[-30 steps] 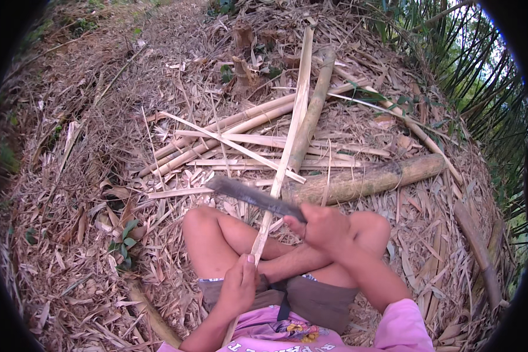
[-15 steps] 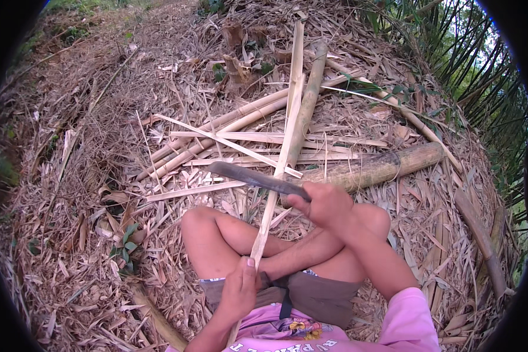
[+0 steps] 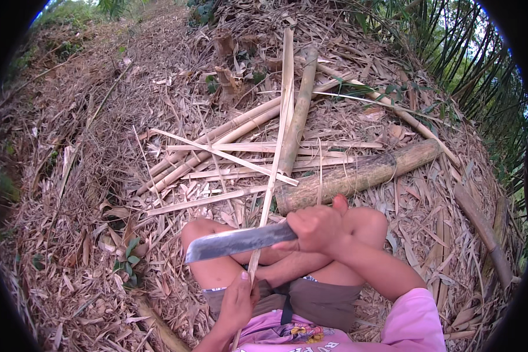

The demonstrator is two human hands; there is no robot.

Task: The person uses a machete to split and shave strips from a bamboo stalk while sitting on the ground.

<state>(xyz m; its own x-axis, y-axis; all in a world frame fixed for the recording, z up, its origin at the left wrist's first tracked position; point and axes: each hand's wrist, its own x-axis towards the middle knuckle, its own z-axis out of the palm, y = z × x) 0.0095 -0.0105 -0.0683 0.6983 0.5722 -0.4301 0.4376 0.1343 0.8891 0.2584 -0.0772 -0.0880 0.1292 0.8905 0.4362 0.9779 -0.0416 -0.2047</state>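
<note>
A long pale bamboo strip [image 3: 280, 141] runs from my lap out across the litter in front of me. Its near end is pinched in my left hand [image 3: 239, 300], the thumb lying along the top. My right hand [image 3: 315, 229] is wrapped round the handle of a machete [image 3: 236, 242], and the fingers hide most of that handle. The broad grey blade points left and lies across the strip, a short way beyond my left hand. Whether the edge touches the strip I cannot tell.
Before my crossed legs [image 3: 208, 234] lies a thick bamboo log [image 3: 358, 179]. A thinner bamboo pole [image 3: 300, 117], several split strips [image 3: 211, 199] and two long poles [image 3: 217, 144] lie beyond. Cut stumps [image 3: 229, 82] stand farther off. Dry leaves cover the ground; bamboo stems rise at right.
The machete has come toward me along the strip, and its blade has turned to show its broad face. My left hand stays on the strip's near end.
</note>
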